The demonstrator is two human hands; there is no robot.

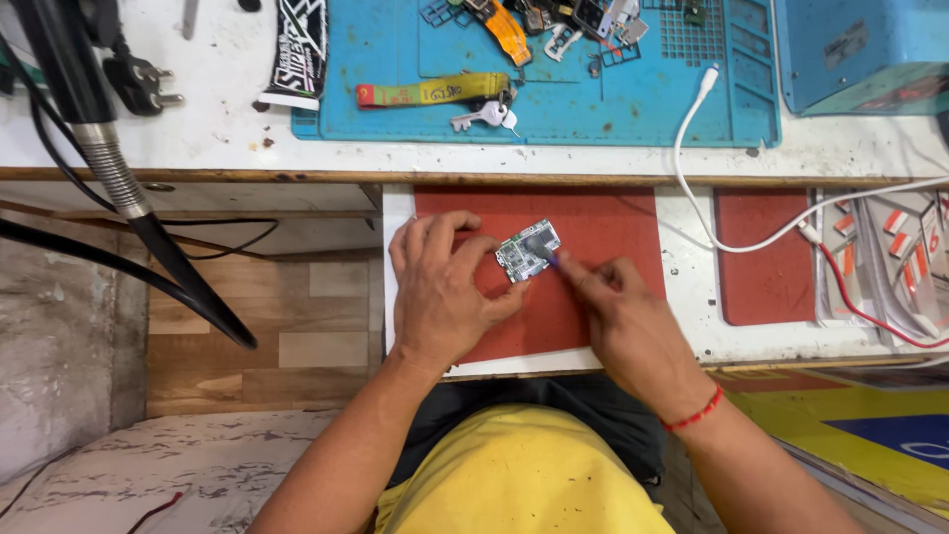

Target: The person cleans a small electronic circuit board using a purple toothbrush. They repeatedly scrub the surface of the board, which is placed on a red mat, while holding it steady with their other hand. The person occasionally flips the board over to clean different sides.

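Right now the left hand [447, 297] pins a small circuit board [527, 249] against the red mat [603, 222], fingers curled round its left edge, thumb and forefinger pinching the board's lower-left corner. Right hand [618, 311] comes in from the board's right, fingers pressed together around a thin blue-tipped tool [554, 261], its tip touching the board's right side. Exactly what the tip rests on is too small to tell.

Board sits tilted on the mat, near the mat's upper middle, on the pull-out tabletop [692, 336] below the main bench.

To do this well, judging by the grip: hold the board flat and firm so it doesn't skate, keep the right wrist planted on the mat for a steady tip, and work with light pressure, since the parts look tiny and easily scraped.

Beyond the board, up past the mat: a blue work mat [593, 109] with loose parts, keys [482, 117] on a yellow strap [435, 92]. A white cable [692, 168] loops to the board's right.
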